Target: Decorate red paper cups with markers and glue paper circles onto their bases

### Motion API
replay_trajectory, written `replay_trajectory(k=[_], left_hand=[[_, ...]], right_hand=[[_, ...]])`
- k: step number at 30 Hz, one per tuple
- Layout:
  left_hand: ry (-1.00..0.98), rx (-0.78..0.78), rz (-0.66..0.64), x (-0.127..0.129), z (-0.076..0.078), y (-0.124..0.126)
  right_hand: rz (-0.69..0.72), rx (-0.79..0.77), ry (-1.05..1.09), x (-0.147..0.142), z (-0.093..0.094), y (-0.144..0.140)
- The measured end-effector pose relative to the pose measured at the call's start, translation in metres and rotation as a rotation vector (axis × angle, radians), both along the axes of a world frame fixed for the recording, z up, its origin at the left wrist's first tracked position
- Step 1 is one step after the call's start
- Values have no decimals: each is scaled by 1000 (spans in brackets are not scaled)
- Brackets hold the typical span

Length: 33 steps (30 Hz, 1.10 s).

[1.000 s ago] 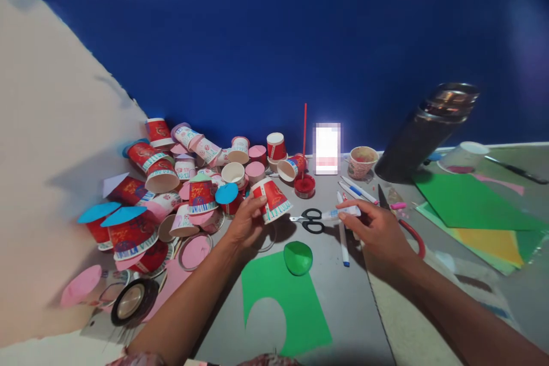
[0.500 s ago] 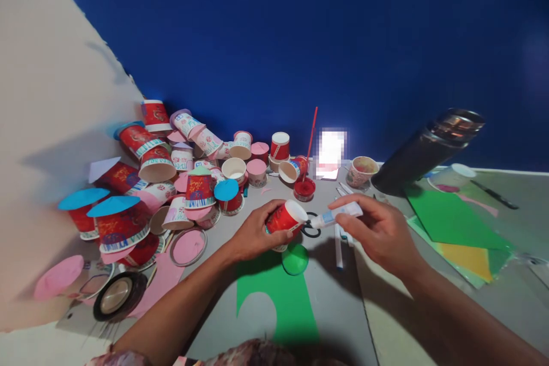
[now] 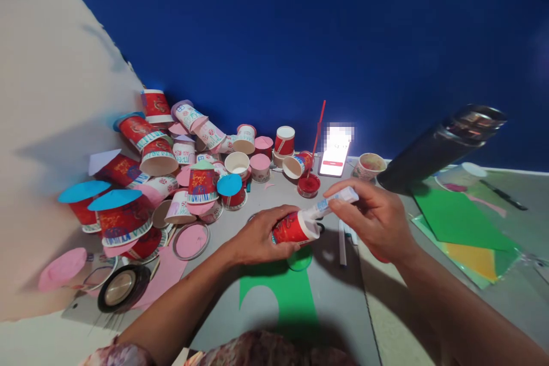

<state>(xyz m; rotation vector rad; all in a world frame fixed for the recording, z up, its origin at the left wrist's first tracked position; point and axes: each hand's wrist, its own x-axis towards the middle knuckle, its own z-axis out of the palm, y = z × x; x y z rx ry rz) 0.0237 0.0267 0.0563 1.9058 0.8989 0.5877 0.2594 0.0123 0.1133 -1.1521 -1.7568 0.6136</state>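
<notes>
My left hand wraps around a red paper cup, which lies tilted with its white end toward the right. In my right hand is a white glue bottle with a blue label, its nozzle touching or very near the cup's rim. Below the cup, a round green disc is partly covered. A green paper sheet with a curved cut-out lies in front of me. Scissors, mostly hidden behind the cup, show only a bit of black handle.
Many decorated paper cups crowd the left side. A phone leans at the wall beside a red paint pot with a brush. A dark thermos stands to the right, near green paper sheets. White markers lie mid-table.
The cup has tipped further over, its white end now facing more to the right. The glue bottle has moved up slightly and its nozzle has come to the cup's rim. The view has shifted a little.
</notes>
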Motion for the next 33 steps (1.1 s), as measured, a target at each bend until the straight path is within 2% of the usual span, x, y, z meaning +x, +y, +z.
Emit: replay_trajectory(k=[3,7,12,16,22,27,33], left_hand=[[-10,-7,-35,0,-1,0],[-20,42,-40,0,-3,-2],[-83,39,-36,2,-4,-3],[-139,32,35,2,-2,-5],[-156,37,109,2,0,-4],[-90,48,115,5,-4,-3],[-49,105,47,9,-8,-6]], right_hand=[[65,23,-70,-1,-3,1],[2,5,-68,-1,-6,9],[-5,-67,-33,5,-7,12],[-29,-94,-17,9,-9,10],[-67,-139,-19,15,-11,-1],[-14,-150,-42,9,-6,-17],[-30,-26,-84,-4,3,-14]])
